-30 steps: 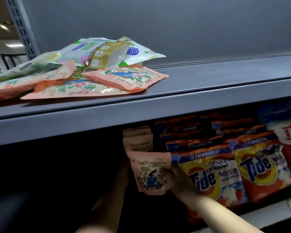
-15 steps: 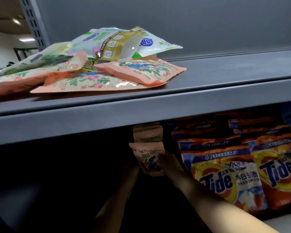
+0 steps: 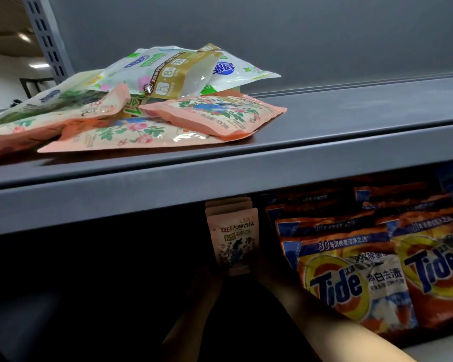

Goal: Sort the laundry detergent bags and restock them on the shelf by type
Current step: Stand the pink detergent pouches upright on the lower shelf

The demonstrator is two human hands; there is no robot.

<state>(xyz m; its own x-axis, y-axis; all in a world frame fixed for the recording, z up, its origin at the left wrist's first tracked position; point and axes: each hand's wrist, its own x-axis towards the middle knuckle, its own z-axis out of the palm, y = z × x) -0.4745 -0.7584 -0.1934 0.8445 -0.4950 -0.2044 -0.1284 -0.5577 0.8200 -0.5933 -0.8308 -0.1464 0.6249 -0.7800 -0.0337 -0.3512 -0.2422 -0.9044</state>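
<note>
Head view, lower shelf bay: I see both hands at a small pink pouch, upright at front of a row of like pouches; its print reads "立白", w/ blue floral art; glossy soft film. Left hand at its left edge, right hand at its right; too dark, so I cannot tell whether fingers clasp it or only touch. Just right: orange Tide bags, "30年消费者洁净之选", "净白去渍", crinkled plastic, stacked in rows. Upper shelf, grey matte metal; on it a loose heap of flat pouches: pink floral pouch marked "100", gold-banded pouch, white-green pouch.
</note>
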